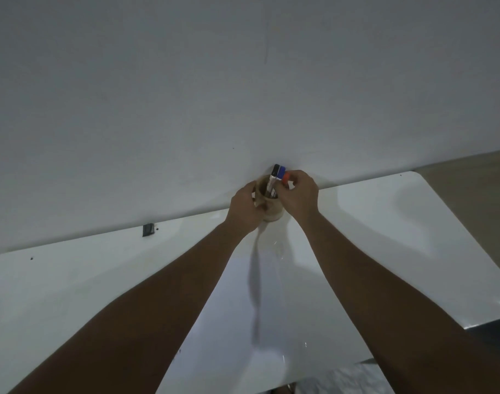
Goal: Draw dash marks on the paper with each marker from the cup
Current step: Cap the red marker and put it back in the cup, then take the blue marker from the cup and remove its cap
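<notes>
Cups: one small tan cylindrical cup [272,209] is seen, standing upright at the middle of the far edge of the tabletop, close against the wall.
Markers: three caps are counted above the cup's rim, one black-capped marker [276,168], one blue-capped marker [282,170] and one orange-red-capped marker [286,177]; the three are bunched together and lean toward the wall.
Paper: one large white sheet of paper [271,314] is laid on the near middle of the tabletop, between the two forearms, with its near edge at the bottom of the view; no marks can be made out on it.
Left hand: the left hand [244,207] is curled around the left side of the cup, with the fingers closed against its wall.
Right hand: the right hand [300,194] is placed at the right of the cup's rim, with the fingertips [289,182] pinched at the orange-red-capped marker; whether the marker is fully gripped cannot be told.
Other items: one small dark grey square piece [148,229] is seen at the far edge, left of the cup.
Surface: one glossy white tabletop with rounded corners [399,223] is shown, with a few tiny dark specks and soft shadows cast by the arms.
Room: a plain pale grey wall [186,95] is met by the far edge; a strip of beige floor [470,172] is visible beyond the far right corner; the light is dim.
</notes>
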